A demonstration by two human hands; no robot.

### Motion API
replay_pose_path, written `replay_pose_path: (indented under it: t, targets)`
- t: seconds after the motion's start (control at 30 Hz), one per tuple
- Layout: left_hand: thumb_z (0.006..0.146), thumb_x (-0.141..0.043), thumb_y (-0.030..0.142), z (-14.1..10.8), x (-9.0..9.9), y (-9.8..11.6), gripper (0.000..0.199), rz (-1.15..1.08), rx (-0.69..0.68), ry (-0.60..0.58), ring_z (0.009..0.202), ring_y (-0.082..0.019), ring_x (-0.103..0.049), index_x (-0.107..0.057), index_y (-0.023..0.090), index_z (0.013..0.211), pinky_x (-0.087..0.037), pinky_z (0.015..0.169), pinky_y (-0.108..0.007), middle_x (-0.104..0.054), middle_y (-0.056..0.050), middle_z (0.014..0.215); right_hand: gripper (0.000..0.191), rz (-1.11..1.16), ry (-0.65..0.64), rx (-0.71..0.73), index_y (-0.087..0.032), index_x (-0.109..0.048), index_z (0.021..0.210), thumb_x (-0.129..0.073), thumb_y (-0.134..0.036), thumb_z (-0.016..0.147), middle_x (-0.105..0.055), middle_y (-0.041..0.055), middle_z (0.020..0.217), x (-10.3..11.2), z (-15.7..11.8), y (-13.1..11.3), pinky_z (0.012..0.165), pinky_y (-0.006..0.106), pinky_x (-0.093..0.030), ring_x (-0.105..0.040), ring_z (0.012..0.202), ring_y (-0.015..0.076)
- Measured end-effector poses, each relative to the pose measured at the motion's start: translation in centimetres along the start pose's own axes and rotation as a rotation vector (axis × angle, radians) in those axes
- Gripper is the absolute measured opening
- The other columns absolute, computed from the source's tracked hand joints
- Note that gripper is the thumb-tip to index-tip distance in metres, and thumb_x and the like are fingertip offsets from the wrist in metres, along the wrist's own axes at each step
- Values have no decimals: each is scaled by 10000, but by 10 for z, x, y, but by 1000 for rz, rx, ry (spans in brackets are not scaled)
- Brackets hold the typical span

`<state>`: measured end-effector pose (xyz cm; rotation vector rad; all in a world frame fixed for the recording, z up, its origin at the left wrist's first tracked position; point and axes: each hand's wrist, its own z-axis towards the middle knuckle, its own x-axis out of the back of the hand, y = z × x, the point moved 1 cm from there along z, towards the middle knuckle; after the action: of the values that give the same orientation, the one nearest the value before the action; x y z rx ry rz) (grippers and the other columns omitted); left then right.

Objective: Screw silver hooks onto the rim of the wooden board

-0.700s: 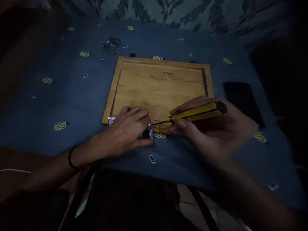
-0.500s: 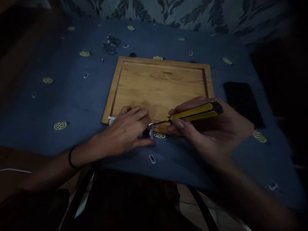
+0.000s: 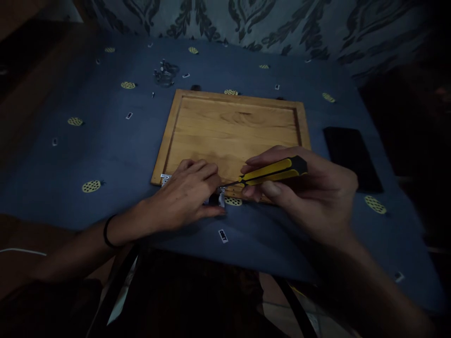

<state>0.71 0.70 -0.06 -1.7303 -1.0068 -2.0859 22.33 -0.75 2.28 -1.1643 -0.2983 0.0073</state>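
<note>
A framed wooden panel point(image 3: 232, 129), like a small cabinet door, lies flat on a blue cloth. At its near edge my left hand point(image 3: 186, 192) is closed round a metal hinge point(image 3: 221, 199), thumb below and fingers above. Part of the hinge is hidden under that hand. A second metal hinge piece point(image 3: 165, 179) shows at the panel's near left corner, partly covered by the hand. My right hand point(image 3: 310, 192) grips a yellow and black screwdriver point(image 3: 271, 172) between thumb and fingers. The screwdriver's thin shaft points left, its tip at the hinge by my left fingertips.
Several metal parts point(image 3: 165, 72) lie in a heap at the back left, with a small screw point(image 3: 152, 95) nearer. A black flat object point(image 3: 352, 158) rests right of the panel. The blue cloth point(image 3: 116, 150) has pineapple prints. Behind stands a patterned wall point(image 3: 218, 21).
The screwdriver's handle has swung a little left and down, with my right hand around it. My left hand stays at the hinge. The whole view has shifted slightly.
</note>
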Motion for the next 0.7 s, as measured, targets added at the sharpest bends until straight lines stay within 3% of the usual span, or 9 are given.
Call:
replay_pose_path:
  t: [0.13, 0.27, 0.5, 0.7]
  targets:
    - [937, -812, 455, 0, 0, 1, 386, -8, 8, -15, 1081, -289, -630, -700, 130, 1112, -455, 961, -418, -676, -86, 1111, 133, -132, 7, 90, -319, -822, 995, -866, -294, 872, -803, 10, 932, 3, 4, -5, 596, 303, -621, -756, 829, 204]
    - [930, -821, 445, 1, 1, 2, 404, -11, 25, -34, 1103, -299, -630, -711, 127, 1154, -456, 975, -431, -675, -91, 1122, 104, -212, 31, 172, -298, -800, 895, -890, -283, 845, -790, -1, 857, 3, 9, -6, 598, 312, -588, -737, 758, 191]
    - [926, -822, 450, 2, 3, 2, 440, -33, 26, -42, 1101, -303, -632, -707, 112, 1184, -458, 983, -447, -675, -99, 1132, 232, -91, 121, 59, -261, -745, 830, -949, -357, 780, -782, -8, 827, -5, 7, -5, 540, 264, -596, -733, 685, 157]
    - [929, -816, 460, 2, 1, 2, 428, -27, 22, -40, 1074, -296, -629, -704, 119, 1162, -456, 973, -443, -681, -101, 1133, 231, 22, 105, -14, -277, -767, 945, -936, -337, 800, -781, -5, 910, -6, 4, -6, 583, 253, -640, -784, 815, 173]
